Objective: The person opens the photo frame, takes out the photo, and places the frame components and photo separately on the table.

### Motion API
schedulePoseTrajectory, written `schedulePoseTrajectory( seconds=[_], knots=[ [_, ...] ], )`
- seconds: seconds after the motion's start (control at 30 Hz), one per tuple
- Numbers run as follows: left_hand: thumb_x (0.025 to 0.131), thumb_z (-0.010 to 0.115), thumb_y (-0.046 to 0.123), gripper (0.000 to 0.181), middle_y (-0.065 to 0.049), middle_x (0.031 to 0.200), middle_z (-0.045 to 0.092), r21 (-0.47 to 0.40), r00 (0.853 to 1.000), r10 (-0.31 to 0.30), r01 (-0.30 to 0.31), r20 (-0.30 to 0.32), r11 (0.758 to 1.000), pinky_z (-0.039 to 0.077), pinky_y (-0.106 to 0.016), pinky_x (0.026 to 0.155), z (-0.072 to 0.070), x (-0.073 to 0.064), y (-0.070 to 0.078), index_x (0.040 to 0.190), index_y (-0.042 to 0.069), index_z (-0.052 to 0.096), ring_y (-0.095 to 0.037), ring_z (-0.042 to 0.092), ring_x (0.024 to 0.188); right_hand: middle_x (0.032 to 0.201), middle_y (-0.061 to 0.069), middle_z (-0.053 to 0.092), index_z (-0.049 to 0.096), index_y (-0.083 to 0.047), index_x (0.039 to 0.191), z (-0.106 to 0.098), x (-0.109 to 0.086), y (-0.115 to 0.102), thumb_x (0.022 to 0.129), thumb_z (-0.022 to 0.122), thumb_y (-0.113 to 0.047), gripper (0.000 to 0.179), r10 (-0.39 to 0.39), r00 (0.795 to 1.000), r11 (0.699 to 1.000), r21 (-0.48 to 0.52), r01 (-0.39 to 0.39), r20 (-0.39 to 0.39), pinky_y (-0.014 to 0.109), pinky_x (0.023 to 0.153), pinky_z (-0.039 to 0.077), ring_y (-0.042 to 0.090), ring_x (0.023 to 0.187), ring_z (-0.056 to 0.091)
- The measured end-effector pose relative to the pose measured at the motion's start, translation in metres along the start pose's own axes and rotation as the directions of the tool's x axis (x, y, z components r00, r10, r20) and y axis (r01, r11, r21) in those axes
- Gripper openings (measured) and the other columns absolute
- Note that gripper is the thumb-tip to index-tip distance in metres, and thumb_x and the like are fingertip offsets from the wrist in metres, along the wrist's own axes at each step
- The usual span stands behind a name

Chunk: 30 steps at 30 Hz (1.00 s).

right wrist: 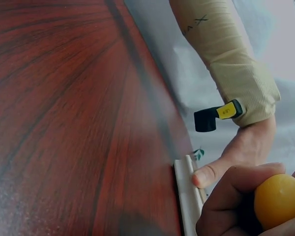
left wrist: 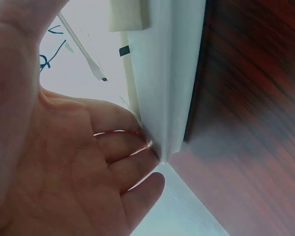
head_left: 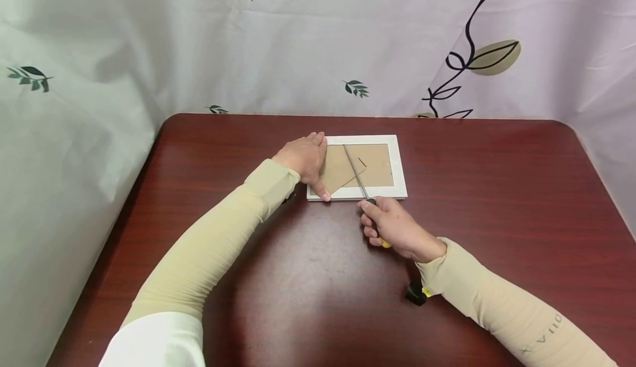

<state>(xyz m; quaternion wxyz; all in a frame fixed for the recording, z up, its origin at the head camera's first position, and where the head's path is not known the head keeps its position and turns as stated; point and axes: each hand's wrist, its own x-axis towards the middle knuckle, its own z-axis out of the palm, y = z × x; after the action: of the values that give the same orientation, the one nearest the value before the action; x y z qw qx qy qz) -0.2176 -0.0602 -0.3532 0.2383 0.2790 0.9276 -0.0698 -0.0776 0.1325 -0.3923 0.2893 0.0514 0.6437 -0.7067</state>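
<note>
A white picture frame lies on the table, with a brown backing board inside its rim. My left hand rests across the frame's left end, thumb on the near rim and the other fingers toward the far corner. In the left wrist view those fingertips touch the white frame. My right hand grips a screwdriver by its black handle, whose yellow end shows in the right wrist view. Its metal shaft slants over the board, with the flat tip near the far inner rim.
The dark red wooden table extends around the frame on all sides. Behind it hangs a pale curtain with a leaf print. A small black and yellow wrist device sits under my right cuff.
</note>
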Motion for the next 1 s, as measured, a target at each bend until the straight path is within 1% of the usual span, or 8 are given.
schedulePoseTrajectory(
  seconds=[0.23,0.43,1.0],
  knots=[
    [0.060,0.083,0.073,0.147,-0.020,0.167,0.003,0.011,1.000,-0.016,0.015,0.020,1.000,0.014,-0.038,0.124,-0.0006,0.0001,0.0021,0.158,-0.005,0.007,-0.030,0.006,0.154,0.069,0.000,0.039,0.041,0.002,0.098,-0.0006,-0.0006,0.0029,0.111,0.032,-0.015,0.023,-0.007,1.000,1.000,-0.011,0.007,-0.008,0.018,0.042,0.032,0.008,0.050,0.036],
    [0.060,0.082,0.075,0.147,-0.022,0.167,0.002,0.027,1.000,-0.007,0.006,0.026,1.000,0.016,-0.039,0.123,0.0002,0.0027,0.0026,0.158,-0.006,0.008,-0.032,0.006,0.154,0.068,0.001,0.040,0.041,0.002,0.095,-0.0018,-0.0012,0.0059,0.111,0.033,-0.016,0.026,-0.023,0.999,0.999,-0.043,0.022,-0.025,0.019,0.041,0.032,0.008,0.050,0.036],
    [0.062,0.082,0.073,0.147,-0.023,0.166,0.000,0.018,0.999,-0.021,0.021,0.032,1.000,0.013,-0.038,0.124,-0.0020,0.0023,0.0039,0.158,-0.007,0.006,-0.032,0.004,0.154,0.069,0.002,0.040,0.040,0.001,0.094,-0.0051,-0.0023,0.0047,0.111,0.036,-0.019,0.026,-0.054,0.998,0.997,-0.066,0.052,-0.040,0.020,0.042,0.032,0.009,0.051,0.037]
  ],
)
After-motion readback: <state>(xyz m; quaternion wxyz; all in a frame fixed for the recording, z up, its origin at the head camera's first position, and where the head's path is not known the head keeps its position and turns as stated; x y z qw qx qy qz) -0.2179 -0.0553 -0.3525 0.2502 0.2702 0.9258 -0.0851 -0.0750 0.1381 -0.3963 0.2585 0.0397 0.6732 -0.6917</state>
